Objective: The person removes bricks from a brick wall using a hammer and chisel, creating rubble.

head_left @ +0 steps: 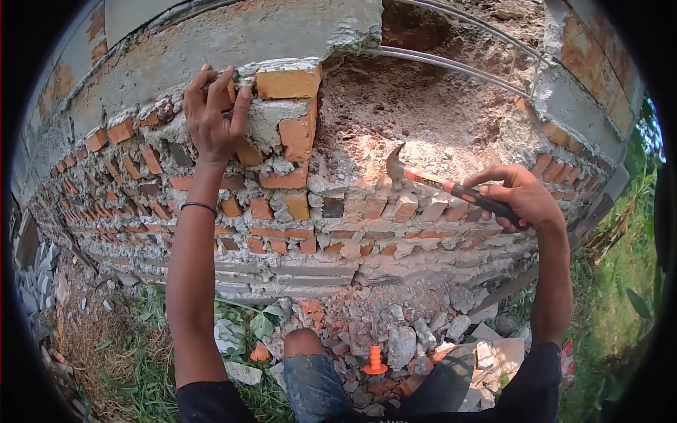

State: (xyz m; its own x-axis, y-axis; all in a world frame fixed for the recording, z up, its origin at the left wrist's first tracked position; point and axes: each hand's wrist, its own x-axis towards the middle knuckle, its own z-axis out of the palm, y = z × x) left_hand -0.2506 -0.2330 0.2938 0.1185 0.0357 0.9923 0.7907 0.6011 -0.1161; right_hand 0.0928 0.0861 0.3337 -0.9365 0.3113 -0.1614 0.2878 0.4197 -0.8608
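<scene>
My left hand (215, 125) rests with spread fingers on the broken top edge of the brick wall (282, 185), beside a yellowish brick (288, 83). In my right hand (518, 199) is the black handle of a claw hammer (423, 176), its fingers wrapped round it. The hammer's head is over the rubble-filled gap in the wall, near its lower edge. Below, an orange chisel grip with a round guard (375, 361) stands among the broken bricks between my legs.
Metal rods (451, 68) cross the gap at the top. Broken brick and mortar chunks (402, 347) lie at the wall's foot. Grass and weeds (151, 359) grow at the lower left and along the right. A long board (518, 285) leans at the right.
</scene>
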